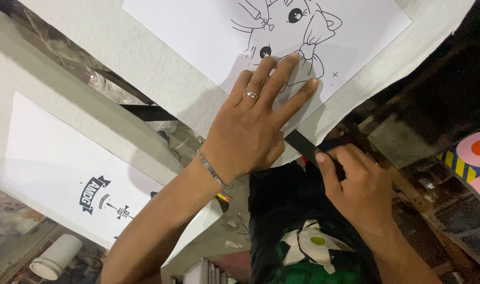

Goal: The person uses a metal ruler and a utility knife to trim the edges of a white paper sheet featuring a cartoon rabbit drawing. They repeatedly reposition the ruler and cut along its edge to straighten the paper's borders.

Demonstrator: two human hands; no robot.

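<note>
The left hand (250,126) lies flat, fingers spread, pressing a white sheet with a cartoon line drawing (219,31) onto pale cloth (145,63) near its lower edge; the right hand (356,184) pinches a dark strip (303,143) at that edge; the step looks like fixing the sheet in place; next, I judge, the strip needs steady alignment; a second printed sheet (56,163) lies apart.

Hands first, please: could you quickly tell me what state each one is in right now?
Left hand: open, flat on the drawing sheet.
Right hand: fingers closed, gripping a black strip.
</note>
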